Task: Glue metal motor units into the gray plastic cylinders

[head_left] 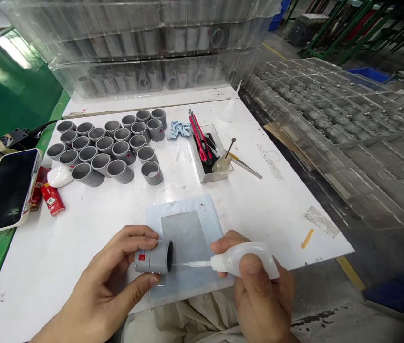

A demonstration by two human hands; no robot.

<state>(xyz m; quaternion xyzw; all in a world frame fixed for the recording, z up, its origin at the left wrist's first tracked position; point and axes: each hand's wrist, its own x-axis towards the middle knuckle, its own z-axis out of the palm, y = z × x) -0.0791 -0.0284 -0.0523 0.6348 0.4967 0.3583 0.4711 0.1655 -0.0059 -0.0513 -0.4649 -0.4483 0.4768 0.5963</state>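
Observation:
Low over the front of the table, my left hand grips a grey plastic pipe fitting with a small red mark. The fitting lies sideways, its dark open end facing right. My right hand is wrapped round a white squeeze bottle, thumb on its side. The bottle's thin nozzle points left, its tip close to the fitting's open end; whether it touches the rim I cannot tell. Beneath both is a pale blue sheet with a grey square pad on it.
Several grey fittings stand upright at the left. Behind the pad, a box holds a red utility knife and a small glass jar. A phone stands at the left edge. Clear trays are stacked at the back.

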